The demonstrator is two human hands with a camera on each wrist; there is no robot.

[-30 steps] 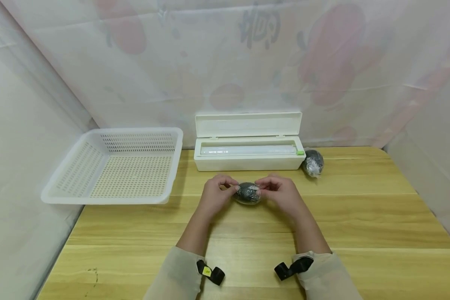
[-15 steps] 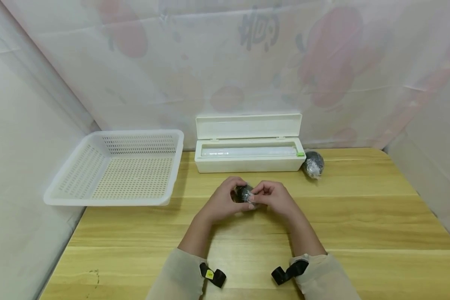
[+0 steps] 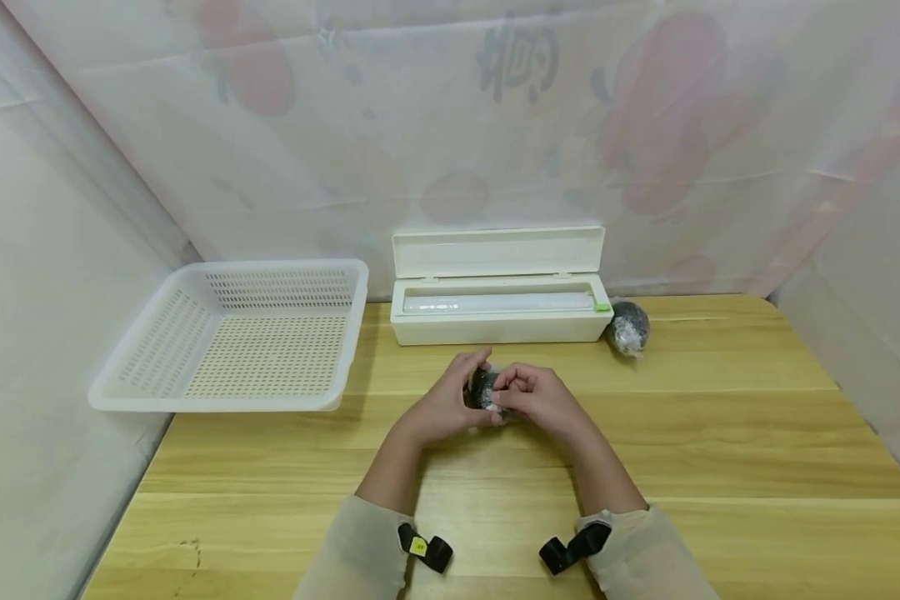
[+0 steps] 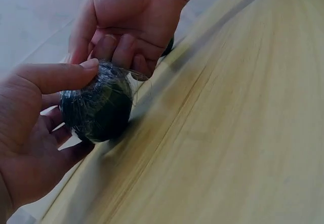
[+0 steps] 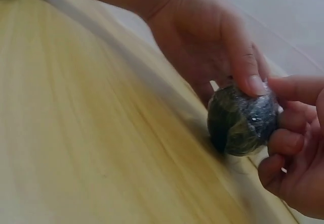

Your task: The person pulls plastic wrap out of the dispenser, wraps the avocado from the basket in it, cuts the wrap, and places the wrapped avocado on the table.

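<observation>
Here, the left hand and right hand both grip a dark, film-wrapped ball above the wooden tabletop; smoothing the loose film tight would finish it neatly.

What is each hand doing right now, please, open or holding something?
Left hand: fingers and thumb curled round the film-wrapped dark ball.
Right hand: fingers curled on the same ball, pinching its film.
</observation>
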